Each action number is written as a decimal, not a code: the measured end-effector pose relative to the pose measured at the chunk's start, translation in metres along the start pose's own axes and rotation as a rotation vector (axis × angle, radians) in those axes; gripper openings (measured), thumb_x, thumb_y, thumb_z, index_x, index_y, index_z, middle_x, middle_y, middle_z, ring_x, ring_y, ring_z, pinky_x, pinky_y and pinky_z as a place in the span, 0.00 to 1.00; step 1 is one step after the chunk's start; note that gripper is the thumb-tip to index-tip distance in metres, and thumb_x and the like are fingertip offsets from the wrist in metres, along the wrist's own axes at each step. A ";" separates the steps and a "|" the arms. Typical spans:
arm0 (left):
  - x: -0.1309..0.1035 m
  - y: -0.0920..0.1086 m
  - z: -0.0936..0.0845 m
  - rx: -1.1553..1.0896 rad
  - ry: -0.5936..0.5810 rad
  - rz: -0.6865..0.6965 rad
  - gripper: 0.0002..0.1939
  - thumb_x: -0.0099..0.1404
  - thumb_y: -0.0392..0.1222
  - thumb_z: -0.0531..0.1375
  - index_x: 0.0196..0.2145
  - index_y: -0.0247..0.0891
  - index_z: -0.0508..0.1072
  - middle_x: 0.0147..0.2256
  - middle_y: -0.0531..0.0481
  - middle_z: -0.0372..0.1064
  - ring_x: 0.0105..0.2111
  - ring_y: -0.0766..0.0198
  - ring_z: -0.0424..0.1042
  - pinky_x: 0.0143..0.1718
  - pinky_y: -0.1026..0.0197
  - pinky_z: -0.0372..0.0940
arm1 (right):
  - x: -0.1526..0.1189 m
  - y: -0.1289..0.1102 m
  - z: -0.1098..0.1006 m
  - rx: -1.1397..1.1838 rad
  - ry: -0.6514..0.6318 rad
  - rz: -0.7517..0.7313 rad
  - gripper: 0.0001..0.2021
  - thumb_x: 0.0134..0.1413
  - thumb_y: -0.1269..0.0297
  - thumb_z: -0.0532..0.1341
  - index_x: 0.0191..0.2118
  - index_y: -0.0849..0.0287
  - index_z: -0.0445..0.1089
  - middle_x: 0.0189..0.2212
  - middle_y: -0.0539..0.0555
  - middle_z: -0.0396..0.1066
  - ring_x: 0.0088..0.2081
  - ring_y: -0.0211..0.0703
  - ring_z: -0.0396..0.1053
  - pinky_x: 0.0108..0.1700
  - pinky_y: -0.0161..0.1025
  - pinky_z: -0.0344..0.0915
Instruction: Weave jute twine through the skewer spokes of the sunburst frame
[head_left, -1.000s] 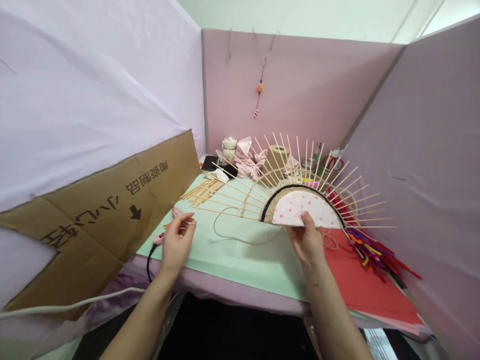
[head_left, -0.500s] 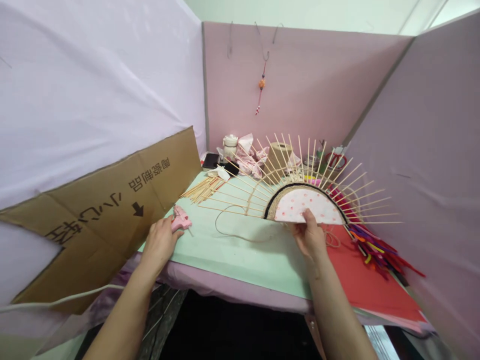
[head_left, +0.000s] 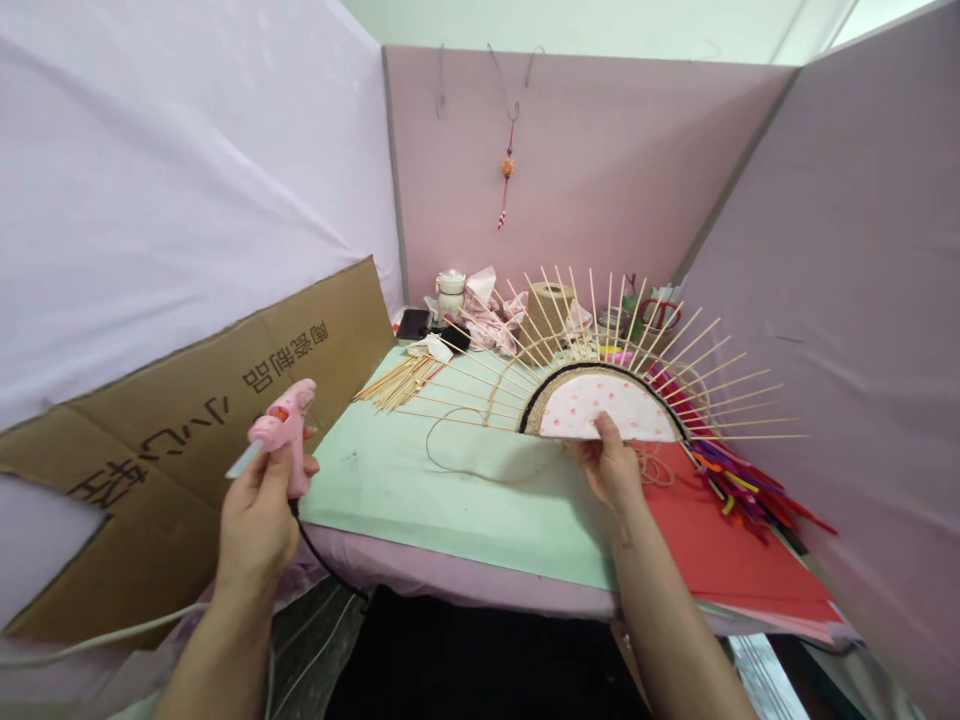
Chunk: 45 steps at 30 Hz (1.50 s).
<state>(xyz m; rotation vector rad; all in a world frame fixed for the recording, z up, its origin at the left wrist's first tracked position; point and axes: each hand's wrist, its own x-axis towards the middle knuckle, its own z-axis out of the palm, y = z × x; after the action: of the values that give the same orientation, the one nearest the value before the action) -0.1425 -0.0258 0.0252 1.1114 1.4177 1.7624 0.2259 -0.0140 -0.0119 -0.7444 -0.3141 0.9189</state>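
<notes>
My left hand [head_left: 259,515] is closed round a pink hot glue gun [head_left: 289,430], raised in front of the cardboard at the left. A pale glue stick pokes out of its back end and a black cord hangs below. My right hand [head_left: 613,465] pinches the straight lower edge of a half-round fan-like piece [head_left: 570,408], thumb on the white dotted fabric, fingers hidden behind. A black band and twine border the fabric, and thin wooden sticks [head_left: 679,345] fan out from it. Twine [head_left: 457,470] trails over the green tabletop at its left.
A bundle of wooden sticks [head_left: 397,383] lies at the left back. Behind are a phone [head_left: 413,325], a white jar [head_left: 451,295], a twine roll [head_left: 547,310] and red scissors [head_left: 661,316]. Colourful pipe cleaners [head_left: 739,480] lie over red sheets [head_left: 720,560]. Printed cardboard [head_left: 187,420] leans at the left.
My left hand has lifted the glue gun off the table's left edge and brought it up and left. My right hand keeps its hold on the fan-like piece; the view has shifted slightly.
</notes>
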 end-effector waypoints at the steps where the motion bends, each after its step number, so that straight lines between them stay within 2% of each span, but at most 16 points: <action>1: -0.007 0.007 0.004 -0.156 -0.049 -0.072 0.16 0.58 0.53 0.60 0.37 0.38 0.73 0.35 0.49 0.71 0.28 0.66 0.64 0.32 0.62 0.61 | 0.000 0.000 0.000 -0.012 -0.002 0.008 0.19 0.37 0.63 0.71 0.39 0.60 0.70 0.33 0.49 0.77 0.31 0.38 0.74 0.29 0.32 0.74; 3: -0.020 0.018 0.012 -0.320 -0.147 -0.169 0.15 0.54 0.49 0.64 0.36 0.37 0.74 0.38 0.48 0.71 0.27 0.69 0.63 0.29 0.65 0.60 | -0.001 -0.001 -0.001 -0.024 -0.006 0.015 0.20 0.37 0.62 0.71 0.39 0.59 0.70 0.33 0.49 0.77 0.31 0.39 0.74 0.30 0.34 0.74; 6: -0.037 0.026 0.025 -0.402 -0.280 -0.330 0.16 0.54 0.48 0.65 0.37 0.35 0.76 0.36 0.46 0.71 0.26 0.70 0.61 0.25 0.67 0.60 | -0.002 -0.001 -0.001 -0.011 0.005 0.006 0.20 0.36 0.62 0.72 0.39 0.59 0.70 0.33 0.49 0.77 0.30 0.38 0.74 0.29 0.33 0.74; 9: -0.049 0.027 0.037 -0.489 -0.402 -0.544 0.18 0.56 0.50 0.63 0.39 0.34 0.76 0.38 0.43 0.71 0.26 0.70 0.60 0.27 0.65 0.63 | -0.002 -0.002 -0.001 0.006 0.014 0.012 0.20 0.35 0.63 0.72 0.39 0.59 0.70 0.32 0.48 0.77 0.30 0.37 0.74 0.27 0.31 0.73; 11: -0.055 0.025 0.045 -0.505 -0.459 -0.628 0.19 0.56 0.49 0.63 0.41 0.34 0.76 0.39 0.42 0.71 0.27 0.70 0.62 0.29 0.64 0.64 | -0.003 -0.002 -0.001 0.002 0.007 0.015 0.21 0.35 0.63 0.72 0.39 0.60 0.70 0.32 0.48 0.77 0.29 0.37 0.74 0.27 0.31 0.73; 13: -0.059 0.023 0.053 -0.449 -0.479 -0.620 0.19 0.53 0.47 0.66 0.40 0.33 0.76 0.37 0.43 0.71 0.27 0.70 0.62 0.28 0.65 0.62 | -0.002 -0.002 -0.001 -0.004 0.007 0.013 0.21 0.35 0.63 0.72 0.39 0.60 0.70 0.32 0.49 0.77 0.30 0.37 0.74 0.27 0.32 0.73; 16: -0.062 0.019 0.064 -0.325 -0.456 -0.491 0.18 0.50 0.45 0.68 0.37 0.32 0.76 0.33 0.46 0.70 0.25 0.72 0.60 0.25 0.67 0.57 | -0.002 -0.002 -0.002 -0.003 0.010 0.000 0.22 0.34 0.62 0.72 0.39 0.59 0.70 0.33 0.48 0.77 0.30 0.38 0.74 0.27 0.32 0.73; 20: -0.063 0.015 0.070 -0.225 -0.485 -0.367 0.17 0.53 0.48 0.66 0.35 0.33 0.75 0.27 0.50 0.67 0.25 0.70 0.59 0.27 0.66 0.56 | -0.002 -0.002 -0.003 -0.035 -0.003 0.006 0.22 0.34 0.61 0.72 0.39 0.59 0.70 0.33 0.49 0.77 0.30 0.38 0.74 0.28 0.32 0.73; 24: -0.063 0.012 0.069 -0.202 -0.542 -0.354 0.16 0.54 0.50 0.65 0.34 0.33 0.75 0.28 0.49 0.68 0.24 0.71 0.60 0.27 0.65 0.57 | -0.003 -0.002 -0.002 -0.008 0.009 0.001 0.22 0.33 0.62 0.73 0.38 0.59 0.70 0.32 0.48 0.77 0.30 0.38 0.74 0.28 0.31 0.73; 27: -0.058 0.011 0.065 -0.273 -0.447 -0.388 0.16 0.53 0.48 0.66 0.34 0.33 0.74 0.27 0.50 0.68 0.24 0.71 0.61 0.26 0.67 0.57 | -0.003 -0.003 -0.001 0.003 -0.003 -0.003 0.21 0.34 0.62 0.72 0.39 0.58 0.71 0.33 0.49 0.77 0.30 0.37 0.75 0.28 0.31 0.73; 31: -0.041 0.009 0.057 -0.410 -0.247 -0.308 0.14 0.50 0.42 0.68 0.33 0.34 0.72 0.30 0.51 0.69 0.26 0.72 0.64 0.27 0.69 0.59 | -0.002 -0.004 0.001 0.024 -0.014 0.018 0.20 0.35 0.63 0.72 0.39 0.58 0.70 0.32 0.47 0.77 0.30 0.36 0.74 0.27 0.29 0.73; 33: -0.031 0.005 0.053 -0.417 -0.188 -0.268 0.15 0.47 0.39 0.69 0.32 0.35 0.70 0.28 0.53 0.67 0.27 0.72 0.65 0.26 0.70 0.58 | -0.002 -0.005 0.003 0.043 -0.018 0.039 0.21 0.36 0.63 0.72 0.40 0.57 0.70 0.32 0.45 0.77 0.30 0.35 0.74 0.27 0.29 0.73; 36: -0.016 -0.004 0.054 -0.370 -0.143 -0.304 0.19 0.43 0.38 0.71 0.31 0.36 0.67 0.28 0.53 0.69 0.30 0.68 0.70 0.24 0.70 0.56 | -0.002 -0.008 0.006 0.064 -0.033 0.066 0.19 0.38 0.63 0.71 0.41 0.56 0.70 0.34 0.45 0.77 0.32 0.34 0.75 0.28 0.28 0.73; 38: -0.011 -0.010 0.059 -0.337 -0.199 -0.350 0.21 0.43 0.39 0.72 0.32 0.36 0.67 0.33 0.47 0.72 0.38 0.61 0.73 0.22 0.70 0.55 | -0.002 -0.009 0.007 0.066 -0.052 0.082 0.18 0.40 0.63 0.70 0.41 0.56 0.71 0.35 0.46 0.78 0.33 0.35 0.75 0.29 0.28 0.73; 41: -0.012 -0.013 0.073 -0.344 -0.358 -0.396 0.22 0.44 0.40 0.71 0.33 0.36 0.65 0.42 0.39 0.73 0.47 0.54 0.71 0.22 0.70 0.54 | -0.001 -0.011 0.008 0.064 -0.077 0.085 0.17 0.42 0.64 0.69 0.42 0.55 0.71 0.37 0.47 0.78 0.35 0.35 0.75 0.31 0.28 0.73; 45: -0.024 -0.010 0.092 -0.381 -0.489 -0.491 0.23 0.44 0.37 0.71 0.34 0.37 0.63 0.42 0.39 0.75 0.47 0.53 0.72 0.23 0.70 0.56 | 0.001 -0.015 0.008 0.064 -0.074 0.082 0.15 0.44 0.65 0.68 0.41 0.54 0.71 0.37 0.47 0.78 0.36 0.36 0.75 0.32 0.28 0.74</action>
<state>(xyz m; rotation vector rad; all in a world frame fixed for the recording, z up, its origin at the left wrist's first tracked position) -0.0508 -0.0020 0.0167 0.8220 0.9062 1.2299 0.2310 -0.0155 0.0040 -0.6691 -0.3198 1.0316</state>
